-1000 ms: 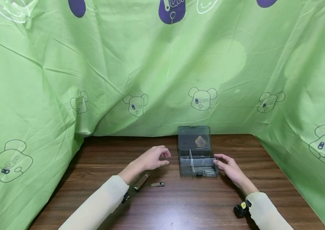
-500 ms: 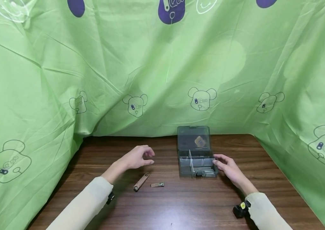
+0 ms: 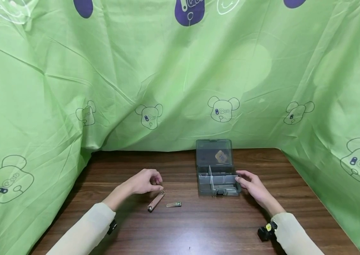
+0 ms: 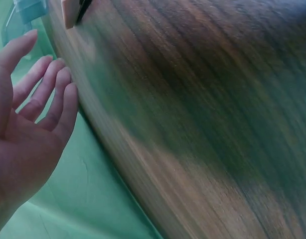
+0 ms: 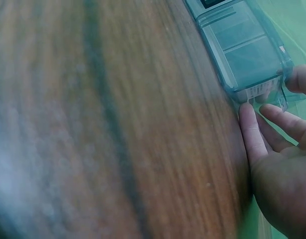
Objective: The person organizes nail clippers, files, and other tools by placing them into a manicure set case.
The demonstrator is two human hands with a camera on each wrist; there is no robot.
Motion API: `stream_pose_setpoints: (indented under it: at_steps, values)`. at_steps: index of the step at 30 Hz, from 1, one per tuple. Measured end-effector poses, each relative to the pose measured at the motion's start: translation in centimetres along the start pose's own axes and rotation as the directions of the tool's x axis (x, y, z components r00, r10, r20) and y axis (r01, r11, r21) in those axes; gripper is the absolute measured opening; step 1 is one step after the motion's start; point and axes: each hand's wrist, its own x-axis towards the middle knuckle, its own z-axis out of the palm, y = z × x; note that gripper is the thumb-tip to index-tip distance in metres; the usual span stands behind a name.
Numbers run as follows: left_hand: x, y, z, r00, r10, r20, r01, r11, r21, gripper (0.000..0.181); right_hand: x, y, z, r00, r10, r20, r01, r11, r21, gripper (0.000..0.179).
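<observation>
My left hand (image 3: 146,181) is just above the far end of a larger nail clipper (image 3: 156,201), thumb near its tip and fingers loosely bent. Nothing is between the fingers of that hand (image 4: 36,117) in the left wrist view. Right of the larger clipper lies a small nail clipper (image 3: 173,204). A grey see-through compartment box (image 3: 219,193) stands with its lid (image 3: 208,152) raised at the back. My right hand (image 3: 256,189) holds the box's right wall, thumb over the rim. In the right wrist view, fingertips (image 5: 247,109) press against the box's labelled side.
Pale upright dividers (image 3: 224,179) split the box into compartments, and an orange sticker (image 3: 221,157) shows on its lid. The dark wooden table (image 3: 199,226) is bounded by a green patterned cloth (image 3: 180,78) at the back and both sides.
My left hand has moved left, away from the box, then lowered to the larger nail clipper. The right hand stays at the box; both clippers lie where they were.
</observation>
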Motion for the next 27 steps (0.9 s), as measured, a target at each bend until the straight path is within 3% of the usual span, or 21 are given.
stream_pose_setpoints:
  at_steps: [5, 9, 21, 27]
  values:
    - [-0.7, 0.2, 0.0, 0.996, -0.044, 0.076, 0.044, 0.999, 0.006, 0.024, 0.1, 0.0, 0.0, 1.0, 0.005, 0.002, -0.005, 1.0, 0.007, 0.054]
    - [-1.1, 0.5, 0.2, 0.994, -0.049, 0.103, 0.047, 0.999, 0.016, 0.023, 0.0, -0.1, 0.0, 1.0, 0.008, 0.002, -0.008, 1.0, 0.011, 0.055]
    - [-1.2, 1.6, 1.3, 0.99, -0.017, 0.138, 0.018, 1.0, -0.008, 0.018, 0.0, -0.1, 0.0, 1.0, 0.01, 0.001, -0.01, 1.0, 0.012, 0.054]
    - [-0.8, 1.8, 2.0, 0.994, 0.024, 0.109, -0.028, 0.999, 0.03, 0.009, -0.2, -0.1, 0.0, 1.0, 0.007, 0.008, -0.007, 1.0, 0.013, 0.056]
